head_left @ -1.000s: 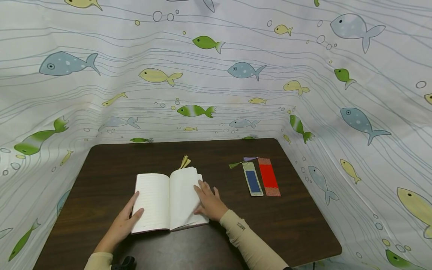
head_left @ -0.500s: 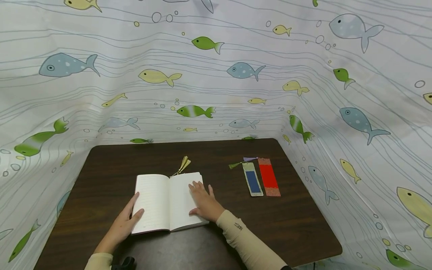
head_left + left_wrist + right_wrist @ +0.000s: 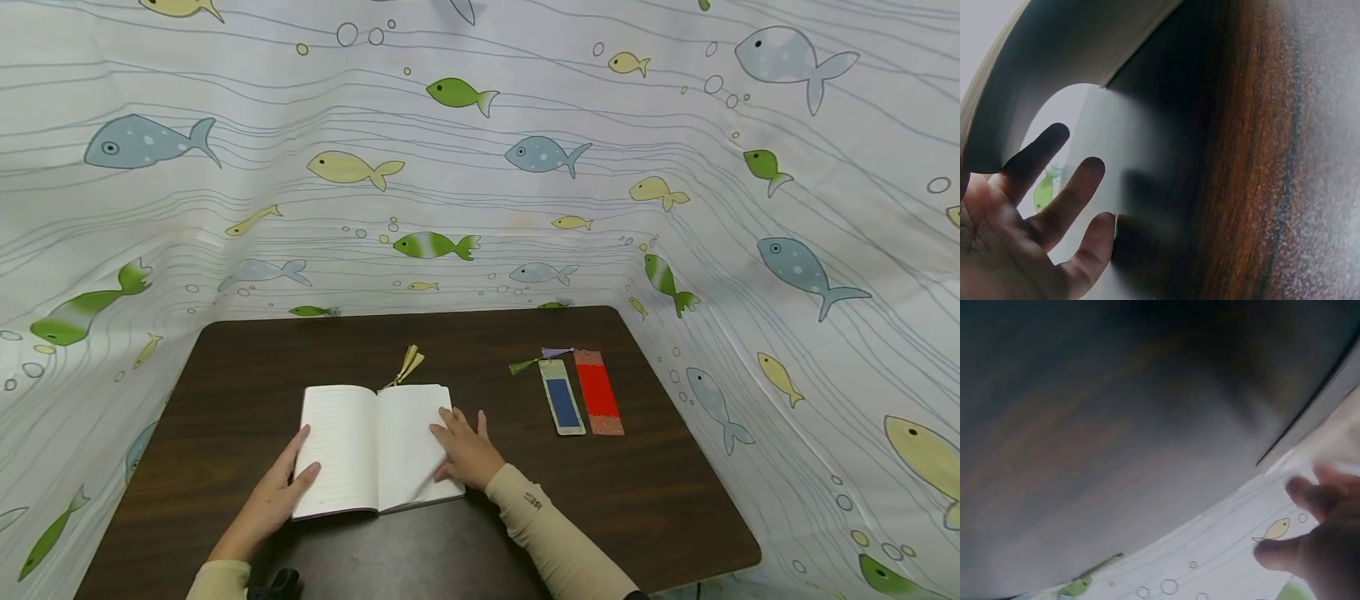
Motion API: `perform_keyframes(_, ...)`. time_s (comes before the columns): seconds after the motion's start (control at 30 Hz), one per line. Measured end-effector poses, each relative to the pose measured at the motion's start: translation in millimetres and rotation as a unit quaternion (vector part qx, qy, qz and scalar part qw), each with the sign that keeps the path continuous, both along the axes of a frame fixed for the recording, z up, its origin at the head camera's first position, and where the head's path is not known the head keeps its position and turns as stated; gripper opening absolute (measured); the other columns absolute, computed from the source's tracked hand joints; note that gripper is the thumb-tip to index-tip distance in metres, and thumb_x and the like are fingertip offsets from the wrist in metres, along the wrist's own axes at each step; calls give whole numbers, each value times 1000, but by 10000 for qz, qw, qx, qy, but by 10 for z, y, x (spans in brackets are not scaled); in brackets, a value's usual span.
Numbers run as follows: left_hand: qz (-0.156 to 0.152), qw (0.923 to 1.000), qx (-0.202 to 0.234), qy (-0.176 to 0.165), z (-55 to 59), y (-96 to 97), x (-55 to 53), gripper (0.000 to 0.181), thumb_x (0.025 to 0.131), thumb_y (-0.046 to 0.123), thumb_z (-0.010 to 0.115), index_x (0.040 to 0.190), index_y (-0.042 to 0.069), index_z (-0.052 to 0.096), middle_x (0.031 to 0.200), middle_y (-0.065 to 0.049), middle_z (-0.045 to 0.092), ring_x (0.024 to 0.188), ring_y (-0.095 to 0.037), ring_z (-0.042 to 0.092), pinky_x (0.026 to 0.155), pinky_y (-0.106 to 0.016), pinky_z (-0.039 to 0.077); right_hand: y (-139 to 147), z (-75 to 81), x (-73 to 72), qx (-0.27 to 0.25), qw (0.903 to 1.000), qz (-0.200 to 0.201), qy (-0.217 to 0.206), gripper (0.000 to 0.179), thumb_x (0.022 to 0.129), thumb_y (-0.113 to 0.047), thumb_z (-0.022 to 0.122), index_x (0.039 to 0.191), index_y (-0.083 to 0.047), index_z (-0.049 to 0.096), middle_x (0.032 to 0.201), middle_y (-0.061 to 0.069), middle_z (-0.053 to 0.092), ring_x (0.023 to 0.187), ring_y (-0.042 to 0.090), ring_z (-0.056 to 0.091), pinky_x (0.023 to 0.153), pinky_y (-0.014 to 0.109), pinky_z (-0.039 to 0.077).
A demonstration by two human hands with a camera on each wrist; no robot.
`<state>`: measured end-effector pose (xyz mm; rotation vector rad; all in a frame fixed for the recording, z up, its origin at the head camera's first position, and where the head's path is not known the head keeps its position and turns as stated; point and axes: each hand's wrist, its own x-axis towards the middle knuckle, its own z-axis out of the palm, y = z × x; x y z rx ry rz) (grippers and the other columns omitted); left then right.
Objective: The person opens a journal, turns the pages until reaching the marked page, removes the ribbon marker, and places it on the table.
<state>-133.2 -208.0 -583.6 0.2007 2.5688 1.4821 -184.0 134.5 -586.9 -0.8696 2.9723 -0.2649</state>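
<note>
An open notebook [image 3: 337,450] with lined pages lies on the dark wooden table [image 3: 247,354]. My left hand [image 3: 273,492] holds its left edge, thumb on top of the page. In the left wrist view, the fingers [image 3: 1079,187] of that hand reach underneath the cover. My right hand [image 3: 468,450] touches the right-hand page [image 3: 408,433] near its outer edge, fingers spread; that page bends slightly at its lower corner. Yellow tassels [image 3: 409,364] stick out past the notebook's top edge. The right wrist view shows the right hand blurred beside the notebook.
A bookmark with a blue panel [image 3: 562,402] and a green tassel [image 3: 522,367] lies right of the notebook. Beside it is a red bookmark [image 3: 597,396] with a purple tassel [image 3: 557,353]. A fish-patterned cloth [image 3: 480,192] surrounds the table at the back and sides.
A second ago a raised page stood curved under my right hand; it then lay flat. My right hand has since slid right to the page's outer edge. The left hand stays in place.
</note>
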Motion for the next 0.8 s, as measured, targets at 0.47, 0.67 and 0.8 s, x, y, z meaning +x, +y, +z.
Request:
perform_keyframes(0.47, -7, 9999, -79, 61, 22, 13, 3, 77, 107, 35, 53, 164, 8, 9, 163, -34, 11, 145, -59, 14, 106, -76, 19, -261, 15, 37, -1599, 9857, 429, 318, 110, 86, -36, 82, 158, 6, 12, 163, 17, 30, 150, 27, 30, 118, 38, 30)
perform_keyframes(0.67, 32, 9999, -67, 103, 10, 7, 14, 76, 107, 35, 53, 164, 9, 10, 162, -35, 13, 145, -59, 15, 106, -76, 20, -411, 99, 209, -2215, 9619, 1132, -1132, 91, 101, -39, 63, 162, -2, 6, 165, 12, 29, 143, 17, 43, 116, 32, 32)
perform_keyframes(0.8, 3, 9999, 79, 125, 10, 12, 16, 74, 108, 34, 50, 164, 9, 9, 162, -36, 12, 145, -60, 15, 105, -76, 20, -517, 94, 290, -1830, 9606, 1518, -1438, 83, 101, -38, 62, 163, -8, 15, 167, 11, 24, 151, 18, 27, 118, 35, 29)
